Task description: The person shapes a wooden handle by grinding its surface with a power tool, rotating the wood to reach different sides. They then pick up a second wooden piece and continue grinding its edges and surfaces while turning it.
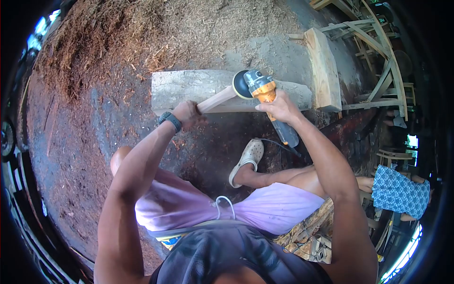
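Both arms reach forward and down from the shoulders, elbows slightly bent. The left hand (188, 113), a dark watch (170, 120) on its wrist, has its fingers wrapped tight around the near end of a pale wooden stick (216, 99), which angles up to the right. The right hand (280, 108) clamps its fingers around the orange body of an angle grinder (265, 97), whose dark sanding disc (241, 84) meets the far end of the stick. The grinder's grey handle trails back under the wrist, with a black cord (279, 144) running off near a pale clog (248, 158) on the person's foot. Stick and disc sit just above a long grey wood slab (189, 87) lying on the dark dirt floor (85, 142). A thick pale beam (324, 68) lies at the slab's right end. Sawdust and shavings (142, 33) heap up at the far left. Bare wooden frames (378, 52) stand far right.
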`<act>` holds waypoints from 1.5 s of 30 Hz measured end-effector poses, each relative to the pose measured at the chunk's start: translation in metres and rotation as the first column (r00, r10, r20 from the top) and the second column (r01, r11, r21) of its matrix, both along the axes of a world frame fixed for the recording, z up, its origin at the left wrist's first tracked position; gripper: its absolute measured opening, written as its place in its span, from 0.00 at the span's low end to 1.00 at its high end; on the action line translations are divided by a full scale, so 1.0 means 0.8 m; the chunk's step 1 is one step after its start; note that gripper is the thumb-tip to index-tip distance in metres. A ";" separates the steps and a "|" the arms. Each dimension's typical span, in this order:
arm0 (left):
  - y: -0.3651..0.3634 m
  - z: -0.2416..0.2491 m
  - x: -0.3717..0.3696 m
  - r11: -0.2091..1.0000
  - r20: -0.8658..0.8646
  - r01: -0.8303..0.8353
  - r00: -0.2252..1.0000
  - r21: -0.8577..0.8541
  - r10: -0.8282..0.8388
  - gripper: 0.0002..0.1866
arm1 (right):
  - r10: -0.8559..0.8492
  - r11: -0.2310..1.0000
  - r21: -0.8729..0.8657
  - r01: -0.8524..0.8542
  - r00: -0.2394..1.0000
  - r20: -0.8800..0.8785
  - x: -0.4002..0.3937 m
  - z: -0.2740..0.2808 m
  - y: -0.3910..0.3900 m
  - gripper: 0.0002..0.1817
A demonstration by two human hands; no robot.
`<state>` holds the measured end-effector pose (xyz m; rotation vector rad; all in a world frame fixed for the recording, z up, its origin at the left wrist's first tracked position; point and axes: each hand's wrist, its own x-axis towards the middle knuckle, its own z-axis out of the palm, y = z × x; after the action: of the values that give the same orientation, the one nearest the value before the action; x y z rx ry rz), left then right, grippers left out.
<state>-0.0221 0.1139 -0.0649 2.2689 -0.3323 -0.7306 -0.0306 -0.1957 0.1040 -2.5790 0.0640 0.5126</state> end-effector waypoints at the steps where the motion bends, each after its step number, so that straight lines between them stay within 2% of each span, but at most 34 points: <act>1: -0.003 0.001 0.002 1.000 0.000 0.002 1.000 -0.005 -0.002 0.24 | 0.002 1.000 -0.022 -0.003 1.000 -0.015 -0.001 0.002 0.004 0.28; 3: -0.004 0.000 -0.001 0.999 -0.006 0.010 1.000 0.050 -0.010 0.20 | 0.005 0.999 -0.039 -0.007 0.999 -0.041 -0.001 0.000 0.007 0.30; 10: -0.009 0.006 0.000 0.997 -0.013 -0.011 1.000 0.074 0.012 0.17 | 0.025 0.999 -0.045 -0.027 0.998 -0.054 -0.003 -0.001 0.017 0.32; 12: -0.010 0.003 0.000 0.993 -0.021 -0.001 1.000 0.117 0.004 0.16 | 0.003 0.993 -0.121 -0.013 0.996 -0.084 -0.006 -0.005 0.020 0.33; 19: -0.010 0.001 -0.005 0.998 0.012 -0.011 1.000 0.069 0.010 0.17 | 0.038 0.996 -0.084 -0.042 0.998 -0.055 -0.002 -0.017 0.002 0.34; 24: -0.013 -0.006 -0.005 0.992 0.022 -0.041 0.999 0.119 0.039 0.18 | -0.022 0.990 -0.141 0.013 0.998 -0.064 0.006 -0.012 -0.018 0.27; 27: -0.013 -0.009 -0.005 0.992 0.007 -0.033 0.999 0.119 0.032 0.18 | -0.045 0.993 -0.110 0.039 0.998 -0.049 0.009 -0.009 -0.033 0.23; 32: -0.012 -0.010 -0.006 0.996 0.007 -0.027 1.000 0.082 0.026 0.17 | -0.108 0.991 -0.088 0.105 0.993 -0.038 0.025 -0.018 -0.059 0.21; 36: -0.012 0.003 -0.004 0.997 -0.055 -0.026 0.998 0.073 0.030 0.18 | -0.162 0.978 -0.123 0.167 0.985 0.051 0.033 -0.017 -0.065 0.21; 38: -0.014 0.014 -0.005 0.995 -0.064 -0.020 0.998 0.096 0.027 0.17 | -0.205 0.977 -0.061 0.203 0.979 -0.017 0.029 -0.014 -0.058 0.22; 39: -0.013 0.020 -0.005 0.993 -0.081 -0.011 0.996 0.121 0.021 0.17 | -0.195 0.979 -0.061 0.194 0.981 -0.017 0.027 -0.013 -0.049 0.22; 41: -0.012 0.023 -0.006 0.993 -0.096 -0.022 0.995 0.114 0.033 0.17 | -0.038 0.998 0.037 0.041 0.997 -0.069 0.017 -0.014 -0.025 0.26; 42: -0.012 0.024 -0.005 0.994 -0.108 -0.021 0.994 0.109 0.033 0.17 | -0.037 0.998 0.039 0.039 0.997 -0.069 0.013 -0.019 -0.016 0.26; 44: -0.010 0.019 -0.006 0.995 -0.091 -0.017 0.996 0.097 0.026 0.17 | 0.070 0.998 -0.001 -0.070 0.996 -0.049 0.007 -0.028 0.001 0.25; 45: -0.010 0.015 -0.006 0.997 -0.073 -0.012 0.997 0.079 0.017 0.17 | 0.060 0.998 -0.003 -0.060 0.997 -0.043 0.002 -0.024 0.012 0.25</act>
<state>-0.0265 0.1055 -0.0528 2.3086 -0.2558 -0.8309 -0.0293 -0.1864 0.0844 -2.5806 0.0020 0.5902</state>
